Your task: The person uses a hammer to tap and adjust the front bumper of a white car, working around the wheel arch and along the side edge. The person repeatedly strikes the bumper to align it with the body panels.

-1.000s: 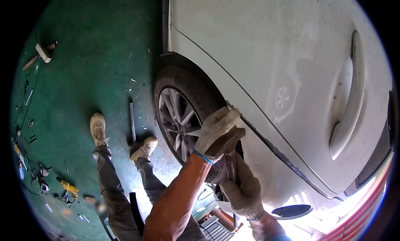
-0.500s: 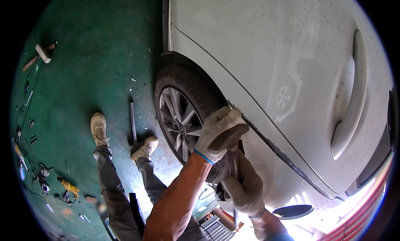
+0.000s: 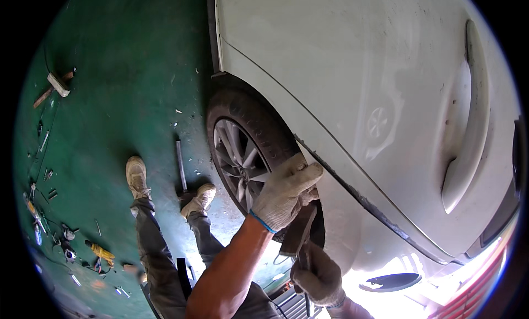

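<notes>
White knit gloves cover both hands. My left hand (image 3: 281,195) is at the wheel arch of the white car panel (image 3: 352,115), over the tyre (image 3: 259,120). Its thumb side points toward the panel edge and its other fingers curl in; whatever they grip is hidden. Below it, my right hand (image 3: 322,277) is closed round the narrow handle of a hammer-like tool. This tool's broad, dark, flat head (image 3: 299,231) sits just under my left hand. A rough grey strip (image 3: 358,195) runs along the panel's scraped edge, above both hands.
A long-handled hammer (image 3: 181,165) lies on the green floor (image 3: 110,109) by my shoe (image 3: 199,200). Farther left are a yellow tool (image 3: 101,252), a wood-handled brush (image 3: 58,85) and several hand tools and cables. At right, a white door handle (image 3: 465,153) juts out.
My right hand has drawn the tool's head downward, away from in front of my left hand. My left hand stays near the arch, slightly lower. The whole view has shifted a little.
</notes>
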### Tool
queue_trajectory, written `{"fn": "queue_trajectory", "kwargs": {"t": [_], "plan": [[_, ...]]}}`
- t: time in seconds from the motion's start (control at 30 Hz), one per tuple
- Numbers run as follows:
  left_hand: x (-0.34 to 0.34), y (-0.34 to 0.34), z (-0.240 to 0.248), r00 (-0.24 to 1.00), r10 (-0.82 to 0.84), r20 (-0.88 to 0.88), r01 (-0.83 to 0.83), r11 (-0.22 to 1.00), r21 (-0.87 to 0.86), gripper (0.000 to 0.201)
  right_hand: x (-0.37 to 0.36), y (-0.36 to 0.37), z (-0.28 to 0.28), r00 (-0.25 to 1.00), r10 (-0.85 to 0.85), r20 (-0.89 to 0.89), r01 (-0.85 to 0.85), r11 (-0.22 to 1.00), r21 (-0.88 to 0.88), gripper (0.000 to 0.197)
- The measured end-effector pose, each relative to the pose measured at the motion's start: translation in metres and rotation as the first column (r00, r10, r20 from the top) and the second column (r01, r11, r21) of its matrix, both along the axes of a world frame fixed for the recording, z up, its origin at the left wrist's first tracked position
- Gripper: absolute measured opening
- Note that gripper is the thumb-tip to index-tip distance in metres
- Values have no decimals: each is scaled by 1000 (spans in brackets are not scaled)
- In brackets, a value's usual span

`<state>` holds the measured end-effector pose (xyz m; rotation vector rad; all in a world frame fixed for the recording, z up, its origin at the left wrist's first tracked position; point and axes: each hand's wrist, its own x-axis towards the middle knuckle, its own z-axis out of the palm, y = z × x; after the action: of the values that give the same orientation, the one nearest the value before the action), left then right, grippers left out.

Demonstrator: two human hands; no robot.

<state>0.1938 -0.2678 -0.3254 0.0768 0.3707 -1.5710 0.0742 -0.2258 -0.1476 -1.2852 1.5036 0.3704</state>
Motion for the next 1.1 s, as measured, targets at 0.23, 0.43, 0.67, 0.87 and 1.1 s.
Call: {"fn": "queue_trajectory", "kwargs": {"t": [0.23,0.43,0.67,0.87,1.1], "plan": [[-18,-7,12,981,162,-103,-147,979,143,27,-23,16,4,998,31,55,-30,999,-18,57],[-15,-5,9,972,182,-146,-172,982,83,33,-25,11,2,988,90,127,-85,995,-44,50],[-16,-7,6,977,161,-142,-152,986,73,36,-26,15,3,986,74,149,-68,997,-48,50],[-27,-4,3,979,117,-169,-113,993,32,32,-31,13,9,939,-174,297,148,983,110,42],[-29,-4,18,976,123,-177,-104,988,112,40,24,-28,20,930,362,64,-333,904,-268,60]]}}
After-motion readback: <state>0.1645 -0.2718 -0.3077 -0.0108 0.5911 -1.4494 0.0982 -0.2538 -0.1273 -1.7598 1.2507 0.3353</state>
